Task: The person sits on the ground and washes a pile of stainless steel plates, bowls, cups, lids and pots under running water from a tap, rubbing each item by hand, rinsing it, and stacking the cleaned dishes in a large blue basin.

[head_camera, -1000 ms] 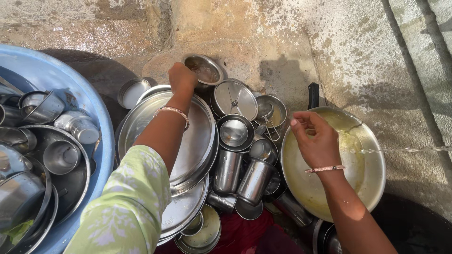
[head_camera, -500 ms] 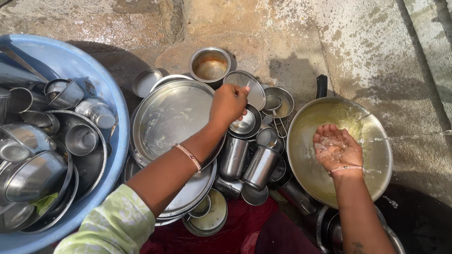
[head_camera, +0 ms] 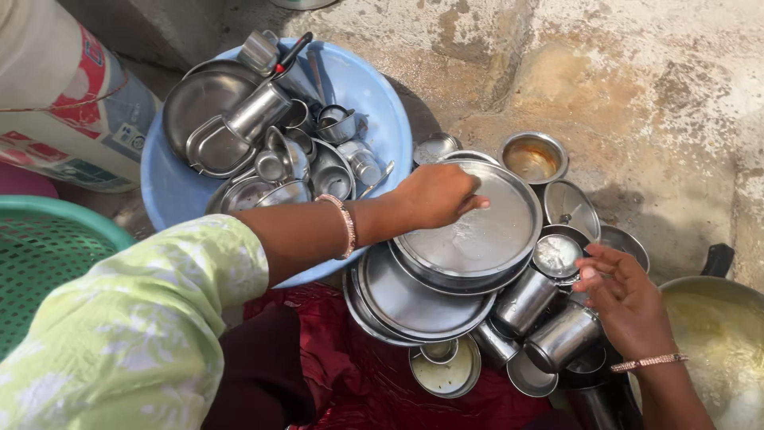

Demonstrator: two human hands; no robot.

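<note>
My left hand rests with its fingers on the rim of a large steel plate, the top one of a stack of plates on the ground. My right hand hovers wet and loosely curled over steel tumblers lying on their sides, next to a small steel lid. It holds nothing that I can see. A small steel bowl of brownish liquid stands beyond the plates.
A blue plastic tub at upper left is piled with steel cups, plates and spoons. A large pan of soapy water sits at the right edge. A green basket is at left. The ground is rough wet concrete.
The view has swung left and closer. My left hand has moved from the small lids to the big plate's rim. My right hand has left the soapy pan and come over the tumblers.
</note>
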